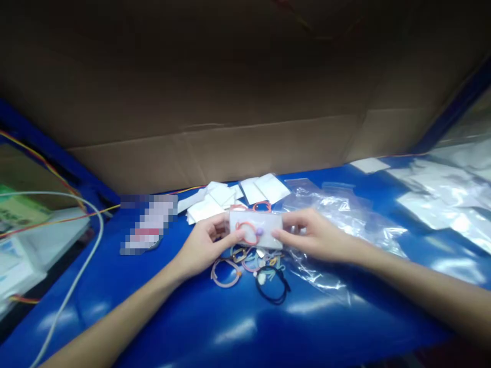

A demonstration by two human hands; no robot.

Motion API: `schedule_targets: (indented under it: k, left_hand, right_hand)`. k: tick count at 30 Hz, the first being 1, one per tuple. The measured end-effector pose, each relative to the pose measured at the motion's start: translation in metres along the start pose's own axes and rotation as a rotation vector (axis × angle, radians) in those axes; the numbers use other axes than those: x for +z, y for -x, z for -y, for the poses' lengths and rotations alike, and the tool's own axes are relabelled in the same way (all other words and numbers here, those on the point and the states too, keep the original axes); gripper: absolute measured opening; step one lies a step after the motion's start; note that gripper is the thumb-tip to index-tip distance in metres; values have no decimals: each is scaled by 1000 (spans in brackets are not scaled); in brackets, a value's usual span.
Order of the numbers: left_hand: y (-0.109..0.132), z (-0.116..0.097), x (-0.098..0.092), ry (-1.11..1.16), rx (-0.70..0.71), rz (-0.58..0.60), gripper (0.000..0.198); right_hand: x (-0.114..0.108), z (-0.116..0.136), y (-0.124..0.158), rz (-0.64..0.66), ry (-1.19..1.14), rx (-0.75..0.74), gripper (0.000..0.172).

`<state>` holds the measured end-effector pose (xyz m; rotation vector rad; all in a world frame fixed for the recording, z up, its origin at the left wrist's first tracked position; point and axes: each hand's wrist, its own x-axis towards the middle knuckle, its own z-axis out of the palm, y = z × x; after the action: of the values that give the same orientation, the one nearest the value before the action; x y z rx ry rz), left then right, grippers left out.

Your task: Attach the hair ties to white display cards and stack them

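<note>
Both hands hold a small white card (264, 225) just above the blue table (215, 322). My left hand (207, 244) pinches the card's left end, and its thumb presses an orange hair tie (246, 232) with a small purple bead against the card. My right hand (312, 234) grips the card's right end with closed fingers. Beneath the card lies a loose heap of several hair ties: a pink one (225, 273), a black one (273, 287) and others in between.
A stack of white cards (230, 197) sits behind the hands. Clear plastic bags (345, 214) spread to the right. A cardboard wall (245, 102) closes the back. At the left are a white cable (82, 266), coloured wires and a white box (34, 245).
</note>
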<state>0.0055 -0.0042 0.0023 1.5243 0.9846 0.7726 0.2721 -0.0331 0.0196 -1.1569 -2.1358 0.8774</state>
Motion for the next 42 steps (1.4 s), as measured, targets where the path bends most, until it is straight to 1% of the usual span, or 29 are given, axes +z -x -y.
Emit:
schedule_targets:
  k: [6,9,12,16,23,28,33,38,42]
  left_hand:
    - [-1,1,0,17,1,-5,55]
    - [-1,0,0,9,-1,0,51]
    - [0,-2,0,7,-4,-11,49]
    - [0,-2,0,18,-9,5,48]
    - [0,0,-1,-16,-12,-16,46]
    - [0,-1,-1,-9,-15,-10,50]
    - [0,-2,0,-10,-3,-16,44]
    - [-1,0,-1,-20,-7,0,46]
    - [-1,0,-1,-27,0,-3,43]
  right_hand:
    - [0,-1,0,-11,2,-12,31]
    - [1,-2,0,-25,-5,-18,33]
    - [1,-2,-1,-19,-9,-23,32]
    - [1,-1,-1,-18,2,-15,32]
    - [0,-2,-1,-17,-9,-24,32]
    - [1,-3,-1,-16,-5,-42,32]
    - [1,-3,-1,-17,-3,-41,33]
    - [0,-2,-1,-20,9,-49,34]
    - [0,-2,0,-28,24,-41,34]
